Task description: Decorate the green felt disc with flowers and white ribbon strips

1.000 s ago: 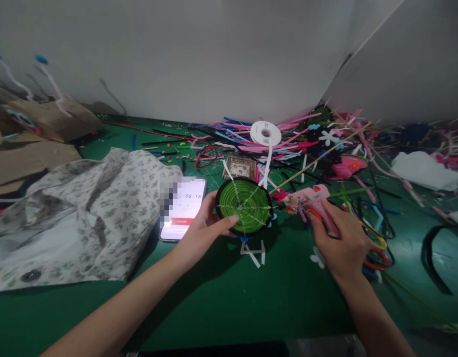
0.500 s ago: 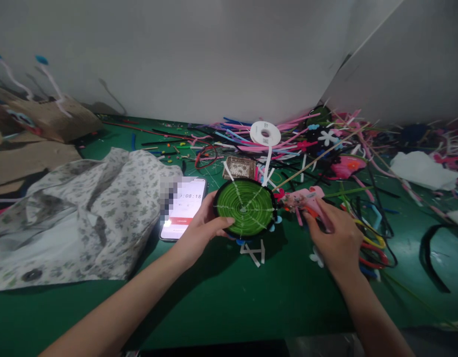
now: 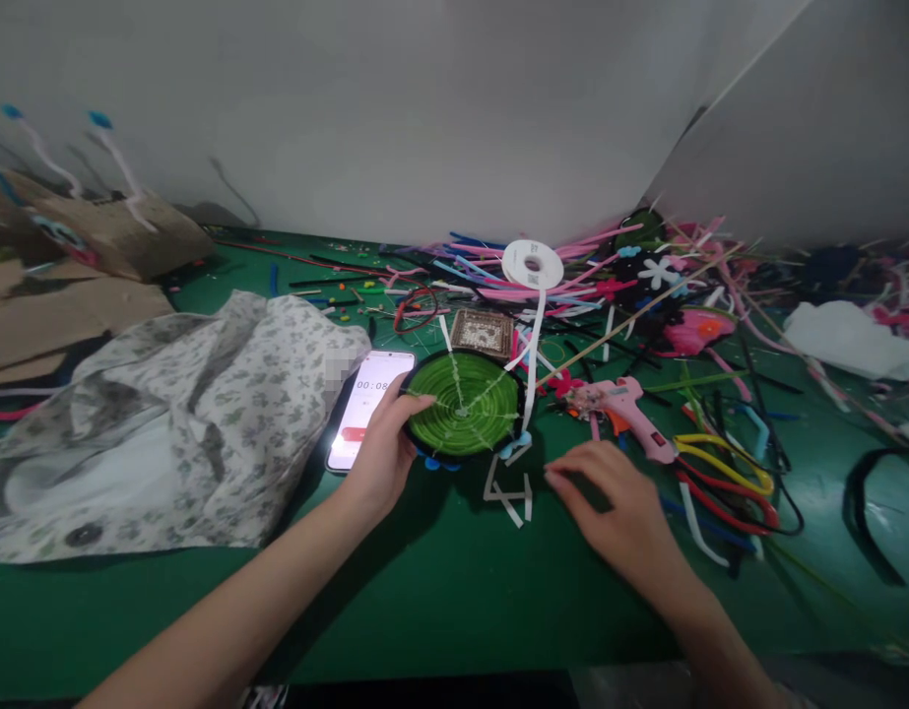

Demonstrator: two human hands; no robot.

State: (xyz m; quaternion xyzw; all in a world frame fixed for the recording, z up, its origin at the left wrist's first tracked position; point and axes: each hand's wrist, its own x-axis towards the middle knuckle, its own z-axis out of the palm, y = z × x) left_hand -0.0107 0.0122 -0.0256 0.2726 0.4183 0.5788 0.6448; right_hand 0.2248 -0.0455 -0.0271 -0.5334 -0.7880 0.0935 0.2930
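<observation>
In my left hand [image 3: 384, 448] I hold a round green disc [image 3: 469, 423], thumb on top and fingers beneath its edge. Coiled rings fill it, thin white lines run out from its centre, and a black rim with small blue pieces goes round it. My right hand [image 3: 620, 507] is over the table to the right of the disc, thumb and forefinger tips together; whatever is between them, if anything, is too small to make out. Cut white strips [image 3: 509, 492] lie between the hands. A pink hot glue gun [image 3: 631, 414] rests on the table beyond my right hand.
A white ribbon spool [image 3: 533, 264] stands behind the disc, its ribbon trailing down. Left are a lit phone [image 3: 361, 414], a patterned cloth [image 3: 203, 423] and a cardboard piece [image 3: 144, 236]. Pipe cleaners [image 3: 484, 271] are heaped along the wall, with a thin stick [image 3: 631, 320] across the right.
My right hand has let go of the glue gun, which now lies on the table, and has moved left toward the white strips. The disc has shifted slightly left in my left hand.
</observation>
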